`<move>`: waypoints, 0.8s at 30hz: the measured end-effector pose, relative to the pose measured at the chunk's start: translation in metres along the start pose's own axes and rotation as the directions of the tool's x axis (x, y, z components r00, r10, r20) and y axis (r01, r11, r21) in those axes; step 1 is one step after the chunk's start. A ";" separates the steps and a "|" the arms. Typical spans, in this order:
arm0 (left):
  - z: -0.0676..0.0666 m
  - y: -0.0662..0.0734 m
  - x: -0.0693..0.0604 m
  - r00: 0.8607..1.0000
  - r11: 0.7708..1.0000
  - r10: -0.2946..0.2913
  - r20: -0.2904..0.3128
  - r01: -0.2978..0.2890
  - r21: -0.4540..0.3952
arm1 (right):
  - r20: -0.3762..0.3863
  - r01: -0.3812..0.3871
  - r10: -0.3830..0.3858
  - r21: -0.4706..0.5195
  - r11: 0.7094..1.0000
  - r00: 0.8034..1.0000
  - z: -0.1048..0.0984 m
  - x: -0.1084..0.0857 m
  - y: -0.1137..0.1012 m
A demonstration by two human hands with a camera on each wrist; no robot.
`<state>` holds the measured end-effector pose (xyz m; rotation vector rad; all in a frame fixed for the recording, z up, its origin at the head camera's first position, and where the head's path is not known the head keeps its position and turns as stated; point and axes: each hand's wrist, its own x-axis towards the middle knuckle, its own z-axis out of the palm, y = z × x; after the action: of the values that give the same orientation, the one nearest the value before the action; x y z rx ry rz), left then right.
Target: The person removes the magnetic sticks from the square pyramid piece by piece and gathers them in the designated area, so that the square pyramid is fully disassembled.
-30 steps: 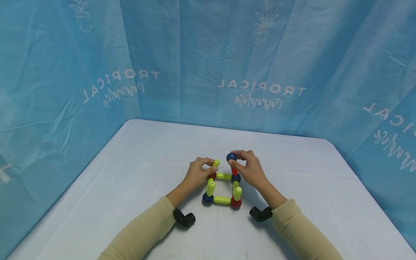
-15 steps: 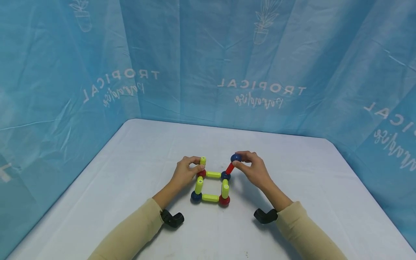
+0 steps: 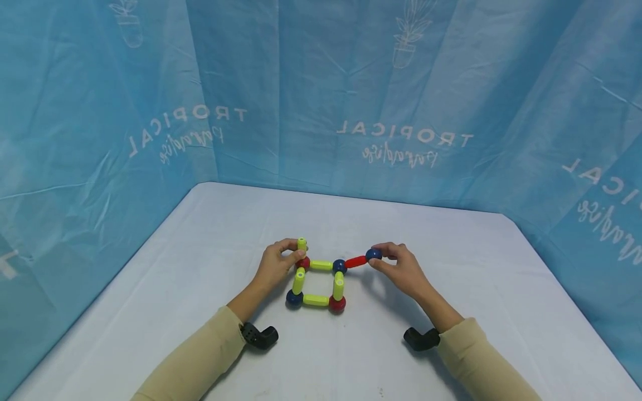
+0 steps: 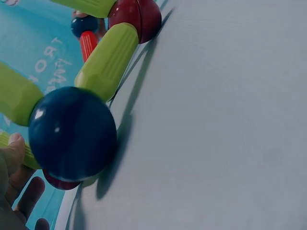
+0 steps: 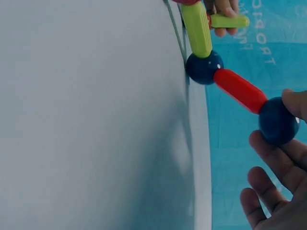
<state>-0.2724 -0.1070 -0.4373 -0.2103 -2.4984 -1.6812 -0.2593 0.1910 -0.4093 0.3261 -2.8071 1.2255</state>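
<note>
A square frame of yellow-green building rods point(image 3: 316, 301) joined by red and blue balls lies on the table. Upright rods stand on its near-left blue ball point(image 3: 294, 298) and near-right red ball point(image 3: 337, 304). My left hand point(image 3: 273, 264) pinches the upright yellow-green rod point(image 3: 302, 243) above the far-left red ball point(image 3: 304, 264). From the far-right blue ball point(image 3: 339, 267), a red rod point(image 3: 356, 262) slants outward, slightly raised. The outer blue ball point(image 5: 278, 121) at its end is pinched between thumb and fingers of my right hand point(image 3: 405, 271).
White cloth covers the table point(image 3: 441, 239). Blue printed curtains point(image 3: 321, 100) hang along its back and sides. A black wrist camera point(image 3: 259, 337) sits on the left wrist, and another black camera point(image 3: 421, 338) on the right.
The frame has slid left with my left hand. My right hand has moved right and lower, tipping the red rod from upright to nearly level, still joined to the frame's far-right ball.
</note>
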 end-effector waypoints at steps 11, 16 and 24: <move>0.000 -0.001 0.003 0.999 0.999 -0.033 -0.007 0.033 0.008 | 0.113 -0.044 0.054 -0.091 0.995 0.992 -0.002 -0.002 0.015; -0.002 -0.001 0.004 0.999 0.999 -0.041 -0.017 0.041 0.019 | 0.154 -0.066 0.083 -0.111 0.992 0.985 0.000 -0.001 0.018; -0.005 -0.003 0.006 0.999 0.999 -0.043 -0.019 0.043 0.031 | 0.177 -0.014 0.039 -0.142 0.990 0.983 0.005 0.001 0.018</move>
<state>-0.2789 -0.1131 -0.4373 -0.1381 -2.5314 -1.6506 -0.2637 0.1988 -0.4253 0.4108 -3.0403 1.0440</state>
